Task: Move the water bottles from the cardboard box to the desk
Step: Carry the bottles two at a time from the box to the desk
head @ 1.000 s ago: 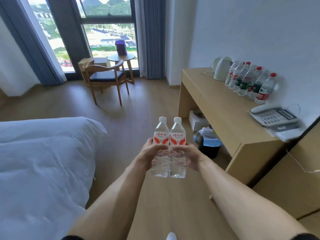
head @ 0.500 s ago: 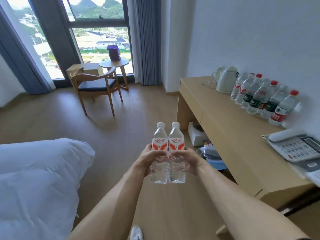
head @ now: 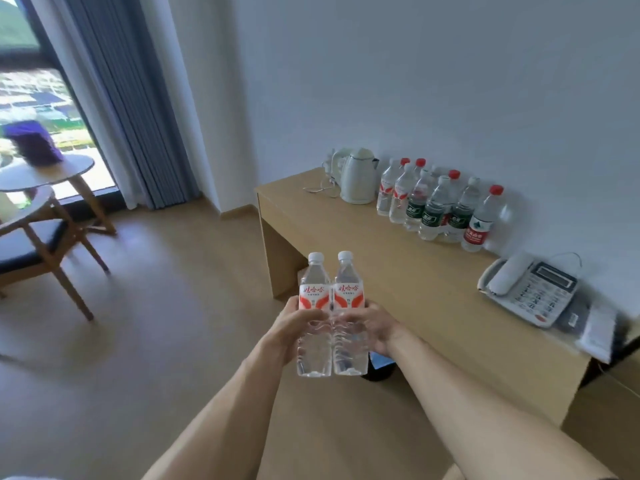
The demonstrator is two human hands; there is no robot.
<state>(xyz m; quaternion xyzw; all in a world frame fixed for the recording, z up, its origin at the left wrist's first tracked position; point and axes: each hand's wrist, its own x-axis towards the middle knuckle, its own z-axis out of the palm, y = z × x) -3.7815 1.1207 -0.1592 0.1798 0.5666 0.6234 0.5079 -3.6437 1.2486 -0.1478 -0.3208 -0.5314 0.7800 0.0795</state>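
- Two water bottles [head: 330, 317], clear ribbed plastic, white caps, red-and-white labels; held upright, side by side and touching, in the air just short of the desk [head: 408, 289].
- Left hand [head: 289, 336] and right hand [head: 375, 329]: fingers curled, each gripping a bottle at mid-body below the label.
- Judgement: full, so moderately heavy; thin walls flex, ribs aid grip.
- Desk: smooth pale wood; bottle row [head: 436, 206] and kettle [head: 358, 176] at the wall.
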